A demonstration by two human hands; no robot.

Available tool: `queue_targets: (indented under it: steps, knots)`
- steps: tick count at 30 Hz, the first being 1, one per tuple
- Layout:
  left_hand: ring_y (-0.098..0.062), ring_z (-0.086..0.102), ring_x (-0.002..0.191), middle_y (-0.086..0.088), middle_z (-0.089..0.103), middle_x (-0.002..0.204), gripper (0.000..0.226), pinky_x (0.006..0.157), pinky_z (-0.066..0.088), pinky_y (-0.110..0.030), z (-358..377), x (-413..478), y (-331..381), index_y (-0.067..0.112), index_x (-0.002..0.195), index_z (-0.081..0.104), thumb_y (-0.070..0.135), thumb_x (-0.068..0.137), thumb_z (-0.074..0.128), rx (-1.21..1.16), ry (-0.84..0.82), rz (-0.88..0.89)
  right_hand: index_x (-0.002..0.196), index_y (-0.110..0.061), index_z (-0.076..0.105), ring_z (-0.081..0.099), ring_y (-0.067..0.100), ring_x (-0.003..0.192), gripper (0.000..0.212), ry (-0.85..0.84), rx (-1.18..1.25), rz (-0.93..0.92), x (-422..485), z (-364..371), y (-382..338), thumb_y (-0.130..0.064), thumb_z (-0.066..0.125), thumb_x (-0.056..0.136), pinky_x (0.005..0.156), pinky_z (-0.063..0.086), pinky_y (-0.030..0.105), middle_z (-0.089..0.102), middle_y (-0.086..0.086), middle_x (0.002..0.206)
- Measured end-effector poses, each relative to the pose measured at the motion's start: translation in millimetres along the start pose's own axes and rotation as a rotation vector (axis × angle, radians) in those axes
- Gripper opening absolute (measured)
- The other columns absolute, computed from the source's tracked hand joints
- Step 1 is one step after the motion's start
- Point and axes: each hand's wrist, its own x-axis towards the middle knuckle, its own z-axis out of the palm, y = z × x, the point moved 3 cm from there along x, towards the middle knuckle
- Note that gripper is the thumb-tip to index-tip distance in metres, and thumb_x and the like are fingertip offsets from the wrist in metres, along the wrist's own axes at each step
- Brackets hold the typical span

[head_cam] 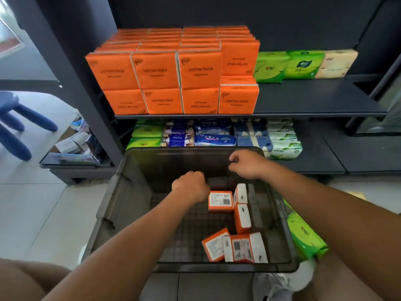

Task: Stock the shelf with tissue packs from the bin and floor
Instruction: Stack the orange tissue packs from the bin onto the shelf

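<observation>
While reaching into the dark bin (121, 203), curling the fingers of the left hand (191, 187) under the knuckles, tips hidden, grip impossible to tell, hovering just beside an orange tissue pack (221, 200) lying barcode-up. Bending the fingers of the right hand (245, 164) inward, pinching nothing, near the far rim. Stretching both forearms forward. Facing "COTTON TISSUE" stacks (173, 70) on the shelf (314, 98), "winey" packs (284, 149) lower, with more orange packs (236, 246) lying in the bin and a green pack (303, 235) beside it.
</observation>
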Motion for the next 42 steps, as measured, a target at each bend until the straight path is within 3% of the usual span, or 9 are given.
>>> queue_targets:
  steps: [10, 13, 15, 19, 24, 27, 31, 39, 42]
  knots:
    - [-0.026, 0.061, 0.112, -0.004, 0.065, 0.122, 0.034, 0.094, 0.051, -0.039, 73.0, 16.8, -2.5, 0.02, 0.12, 0.063, 0.035, 0.092, 0.051, -0.136, -0.225, -0.02, 0.104, -0.01, 0.071, 0.064, 0.019, 0.095, 0.023, -0.276, -0.052, 0.156, 12.3, 76.4, 49.3, -0.026, 0.058, 0.095, 0.083, 0.053, 0.031, 0.068, 0.005, 0.108]
    - [-0.023, 0.063, 0.096, -0.004, 0.067, 0.108, 0.025, 0.088, 0.054, -0.039, 95.3, 22.8, 8.6, 0.023, 0.1, 0.066, 0.035, 0.09, 0.047, -0.197, -0.31, 0.022, 0.1, -0.014, 0.068, 0.061, 0.021, 0.095, 0.018, -0.325, -0.107, 0.199, 8.7, 93.7, 64.1, -0.025, 0.055, 0.094, 0.07, 0.044, 0.026, 0.066, 0.007, 0.106]
    - [-0.018, 0.062, 0.09, 0.0, 0.067, 0.099, 0.02, 0.087, 0.054, -0.039, 112.6, 28.6, 14.5, 0.027, 0.085, 0.064, 0.038, 0.091, 0.049, -0.252, -0.372, 0.073, 0.106, -0.012, 0.07, 0.063, 0.025, 0.101, 0.022, -0.359, -0.114, 0.228, 6.0, 106.0, 71.8, -0.023, 0.055, 0.093, 0.072, 0.044, 0.025, 0.067, 0.011, 0.111]
    - [-0.016, 0.061, 0.098, 0.002, 0.068, 0.112, 0.015, 0.09, 0.05, -0.036, 125.7, 27.9, 23.8, 0.029, 0.102, 0.069, 0.034, 0.094, 0.057, -0.393, -0.425, 0.178, 0.089, -0.016, 0.062, 0.059, 0.023, 0.09, 0.012, -0.426, -0.213, 0.196, -6.8, 120.7, 76.5, -0.025, 0.056, 0.092, 0.061, 0.04, 0.023, 0.066, 0.012, 0.107]
    - [-0.017, 0.059, 0.079, -0.008, 0.066, 0.091, 0.028, 0.065, 0.041, -0.029, 148.8, 39.5, 13.2, 0.021, 0.07, 0.057, 0.023, 0.097, 0.051, -0.374, -0.435, 0.072, 0.126, -0.013, 0.056, 0.06, 0.025, 0.111, 0.037, -0.51, -0.32, 0.178, -24.5, 146.0, 88.5, -0.022, 0.065, 0.091, 0.076, 0.042, 0.025, 0.061, 0.01, 0.125]
    - [-0.013, 0.059, 0.075, -0.002, 0.063, 0.084, 0.024, 0.059, 0.039, -0.026, 156.2, 41.8, 5.1, 0.017, 0.081, 0.064, 0.026, 0.098, 0.051, -0.37, -0.444, 0.028, 0.129, -0.012, 0.054, 0.06, 0.025, 0.113, 0.039, -0.527, -0.385, 0.17, -25.8, 157.7, 96.2, -0.017, 0.065, 0.092, 0.08, 0.049, 0.028, 0.059, 0.011, 0.128]
    - [-0.017, 0.062, 0.087, -0.007, 0.069, 0.101, 0.024, 0.075, 0.048, -0.033, 154.7, 39.9, 1.1, 0.012, 0.099, 0.07, 0.027, 0.097, 0.051, -0.411, -0.454, 0.028, 0.129, -0.012, 0.053, 0.059, 0.027, 0.115, 0.04, -0.507, -0.416, 0.126, -24.6, 160.2, 97.9, -0.017, 0.063, 0.091, 0.087, 0.052, 0.031, 0.055, 0.011, 0.131]
    - [-0.019, 0.063, 0.099, -0.002, 0.067, 0.107, 0.022, 0.09, 0.053, -0.039, 138.7, 32.1, -6.7, 0.018, 0.107, 0.068, 0.029, 0.097, 0.052, -0.404, -0.458, 0.075, 0.118, -0.017, 0.06, 0.055, 0.024, 0.114, 0.029, -0.488, -0.363, 0.129, -28.8, 161.9, 93.0, -0.008, 0.061, 0.09, 0.082, 0.046, 0.026, 0.052, 0.008, 0.127]
    - [-0.019, 0.064, 0.099, -0.001, 0.068, 0.107, 0.021, 0.092, 0.053, -0.041, 120.8, 25.7, -13.8, 0.021, 0.103, 0.067, 0.034, 0.095, 0.052, -0.342, -0.449, 0.122, 0.098, -0.023, 0.061, 0.058, 0.02, 0.112, 0.021, -0.432, -0.264, 0.182, -26.9, 148.8, 82.5, -0.005, 0.06, 0.088, 0.088, 0.049, 0.025, 0.059, 0.004, 0.12]
